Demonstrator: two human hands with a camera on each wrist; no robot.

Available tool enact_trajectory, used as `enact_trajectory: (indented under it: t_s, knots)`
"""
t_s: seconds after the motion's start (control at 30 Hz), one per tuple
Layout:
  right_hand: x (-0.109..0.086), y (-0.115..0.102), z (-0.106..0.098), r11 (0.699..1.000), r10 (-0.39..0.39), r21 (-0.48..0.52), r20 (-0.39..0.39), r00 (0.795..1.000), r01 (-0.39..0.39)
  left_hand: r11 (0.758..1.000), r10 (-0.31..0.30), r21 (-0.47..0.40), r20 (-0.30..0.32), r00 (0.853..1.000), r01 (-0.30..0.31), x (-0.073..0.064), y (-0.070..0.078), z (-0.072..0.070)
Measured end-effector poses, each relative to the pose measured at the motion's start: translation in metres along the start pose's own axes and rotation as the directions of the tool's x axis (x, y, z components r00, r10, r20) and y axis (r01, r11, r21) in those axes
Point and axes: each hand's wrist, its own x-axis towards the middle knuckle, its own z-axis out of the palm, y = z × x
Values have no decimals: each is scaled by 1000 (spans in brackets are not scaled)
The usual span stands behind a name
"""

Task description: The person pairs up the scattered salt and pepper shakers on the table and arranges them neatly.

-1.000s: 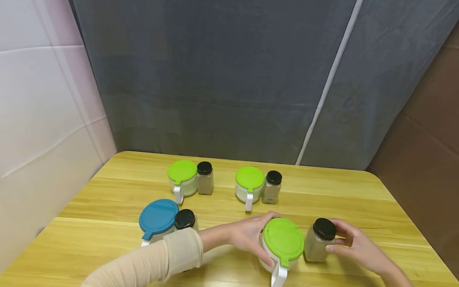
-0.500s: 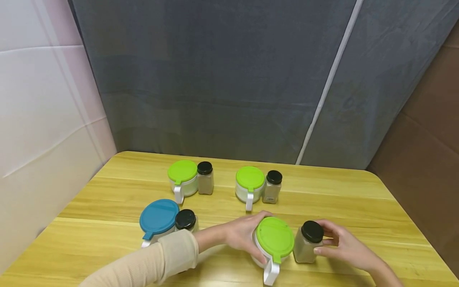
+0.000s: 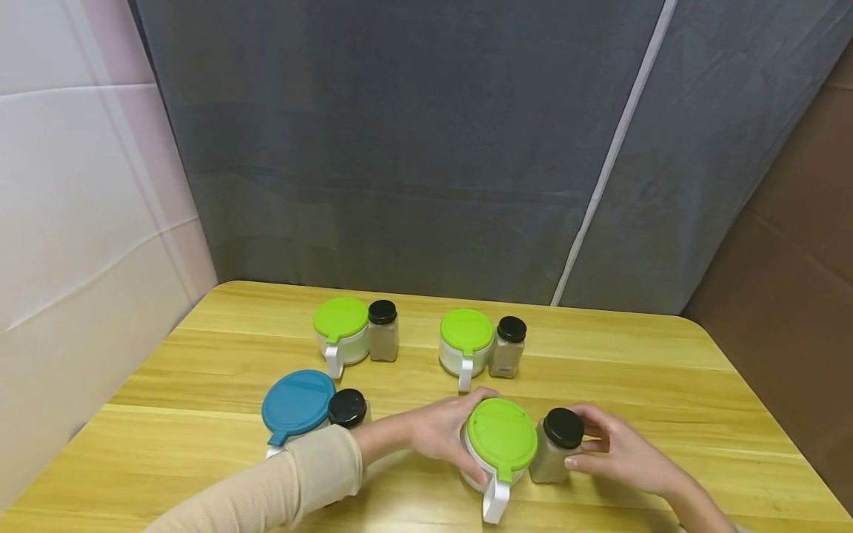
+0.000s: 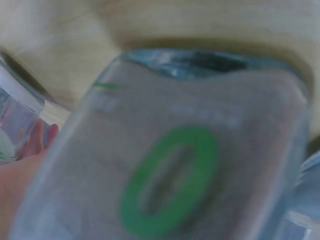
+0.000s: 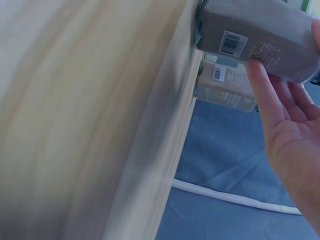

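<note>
My left hand [image 3: 440, 433] grips the side of a round seasoning jar with a lime-green lid [image 3: 502, 437], its white handle toward me. Just right of it, my right hand [image 3: 623, 453] holds an upright black-capped spice jar [image 3: 550, 457] between thumb and fingers. Brownish powder and a barcode label show on that spice jar [image 5: 260, 42] in the right wrist view. In the left wrist view, a glass jar with a green ring mark [image 4: 170, 180] fills the foreground; part of my left hand [image 4: 17, 182] appears behind it.
Two green-lidded jars [image 3: 340, 318] [image 3: 466, 330] stand farther back, each beside a black-capped spice jar [image 3: 383, 340] [image 3: 508, 355]. A blue-lidded jar [image 3: 298, 402] and another black-capped jar [image 3: 347, 407] sit by my left sleeve. The wooden table [image 3: 666, 377] meets a grey curtain.
Both hands have moved left across the table, bringing the green-lidded jar and the spice jar with them. The gap between these two jars has narrowed. The other jars stay put.
</note>
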Motion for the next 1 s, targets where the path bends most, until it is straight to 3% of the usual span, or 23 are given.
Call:
enact_trajectory:
  t_s: [0.53, 0.73, 0.87, 1.0]
  knots:
    - [9, -5, 7, 999, 41, -1, 8, 999, -41, 1000, 9, -20, 28, 1000, -9, -5, -1, -6]
    - [11, -5, 8, 999, 53, -5, 9, 999, -53, 988, -3, 151, 36, 999, -3, -4, 5, -11]
    - [12, -6, 9, 997, 74, -6, 6, 997, -73, 954, -41, 299, 51, 998, 24, -3, 12, -16]
    - [14, -7, 11, 995, 95, -4, 0, 995, -95, 907, -125, 412, 71, 990, 85, -3, 19, -22]
